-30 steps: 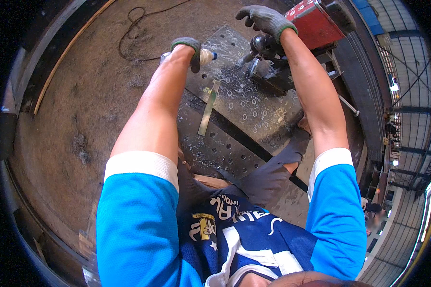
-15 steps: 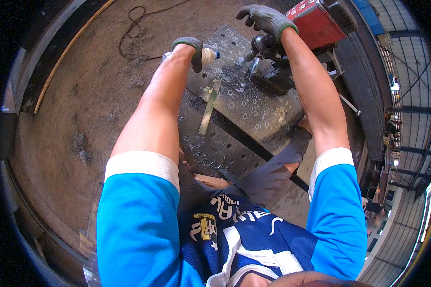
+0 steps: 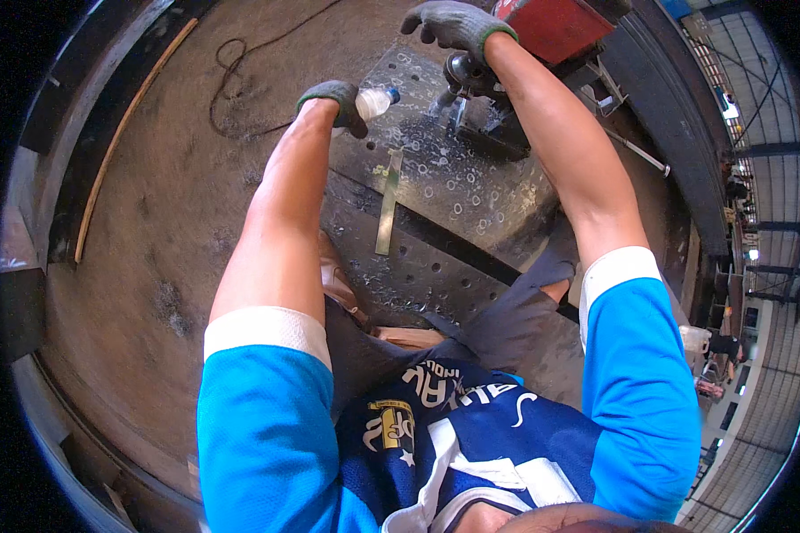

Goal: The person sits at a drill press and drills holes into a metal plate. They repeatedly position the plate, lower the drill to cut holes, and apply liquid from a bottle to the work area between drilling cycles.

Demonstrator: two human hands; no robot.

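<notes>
My left hand, in a grey knit glove with a green cuff, is closed around a clear plastic bottle with a blue cap. The bottle lies tilted, its capped end pointing right over a steel plate marked with pale rings. My gloved right hand reaches past a red drilling machine, fingers loosely bent and apart, with nothing visible in them. Below its wrist is the machine's dark round spindle, and the cutter end stands at the plate among metal shavings.
A flat metal strip lies across the plate, near a long dark gap. Holes and shavings cover the nearer plate. A dark cable loops over the brown floor. Steel beams stand at right; another person is far right.
The whole view has shifted, so the machine and plate sit further left. Both hands stay near their places, and more of the bottle's clear body shows beyond my left hand.
</notes>
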